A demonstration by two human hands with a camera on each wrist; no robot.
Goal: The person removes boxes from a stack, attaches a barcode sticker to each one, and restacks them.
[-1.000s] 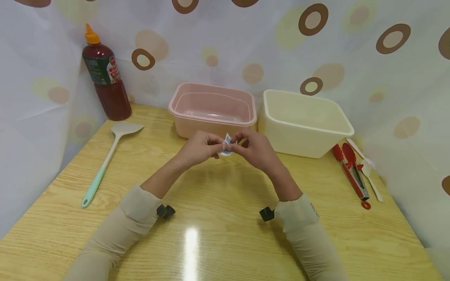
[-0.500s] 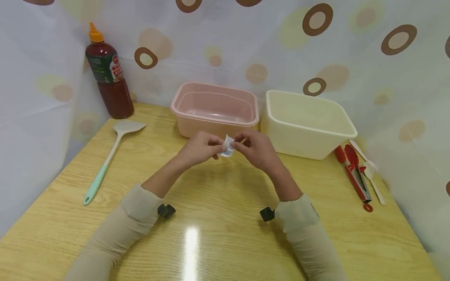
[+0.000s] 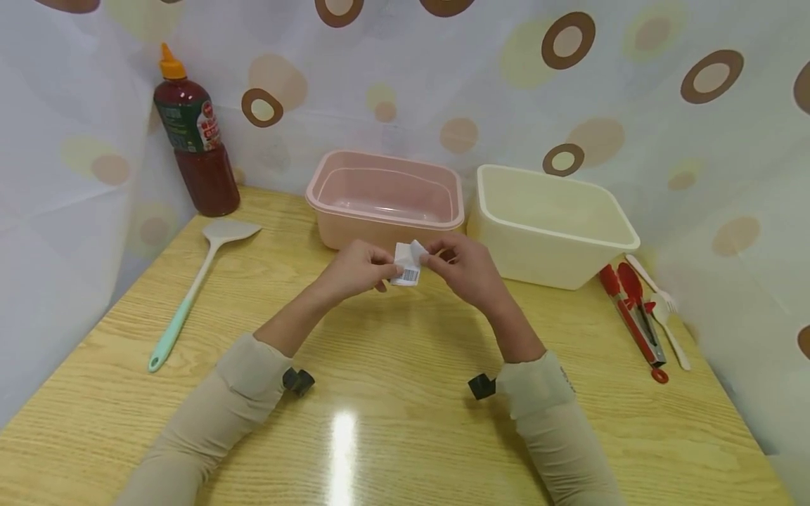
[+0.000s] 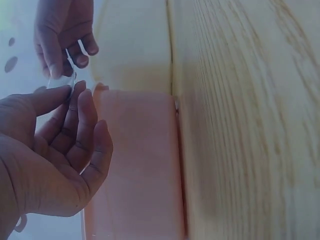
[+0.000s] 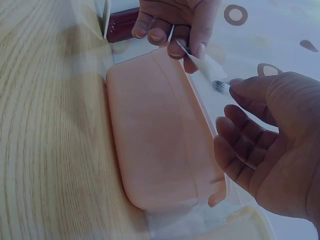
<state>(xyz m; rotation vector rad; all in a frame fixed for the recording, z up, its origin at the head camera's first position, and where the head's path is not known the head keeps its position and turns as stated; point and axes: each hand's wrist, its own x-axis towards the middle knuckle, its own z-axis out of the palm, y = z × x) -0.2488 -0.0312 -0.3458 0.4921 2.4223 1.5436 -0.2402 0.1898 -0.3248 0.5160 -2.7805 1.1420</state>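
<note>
Between both hands, in front of the pink bin, is a small white barcode label [image 3: 403,254]. My left hand [image 3: 354,272] pinches its left side between thumb and index finger. With thumb and index finger, my right hand [image 3: 467,270] pinches the upper right corner, which is folded up from the rest. In the right wrist view the label [image 5: 210,67] stretches between the two sets of fingertips, its bars near the right thumb. From the left wrist, the label shows thin and nearly edge-on, and the other left fingers [image 4: 102,150] are loosely curled.
Behind the hands stand a pink bin [image 3: 354,228] and a cream bin [image 3: 538,256]. A sauce bottle [image 3: 205,176] and a turner [image 3: 190,295] are on the left. Red-handled tongs [image 3: 635,316], a white fork [image 3: 648,277] and a white spoon [image 3: 667,323] lie at right.
The label has opened out: its white face and barcode now show flat, with the corner lifted in the right fingers. The hands have moved slightly apart.
</note>
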